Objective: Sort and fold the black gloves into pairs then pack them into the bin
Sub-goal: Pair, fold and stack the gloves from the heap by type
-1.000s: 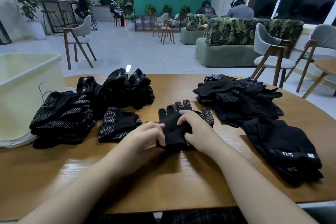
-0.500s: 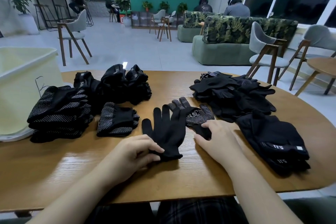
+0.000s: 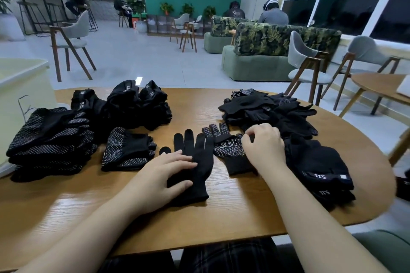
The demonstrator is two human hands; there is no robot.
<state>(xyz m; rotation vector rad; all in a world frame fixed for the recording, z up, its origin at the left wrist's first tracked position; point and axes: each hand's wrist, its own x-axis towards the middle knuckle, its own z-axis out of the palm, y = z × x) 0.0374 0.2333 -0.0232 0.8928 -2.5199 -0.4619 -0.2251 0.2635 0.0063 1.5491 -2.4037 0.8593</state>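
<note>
Plain glove (image 3: 195, 162) points fingers away, left hand (image 3: 164, 175) flat on it.

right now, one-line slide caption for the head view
Left hand flattens a plain black glove on the wooden table while the right hand pinches a dotted glove.

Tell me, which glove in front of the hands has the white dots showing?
The dotted glove under the right hand. The plain glove under the left hand shows no dots.
</note>
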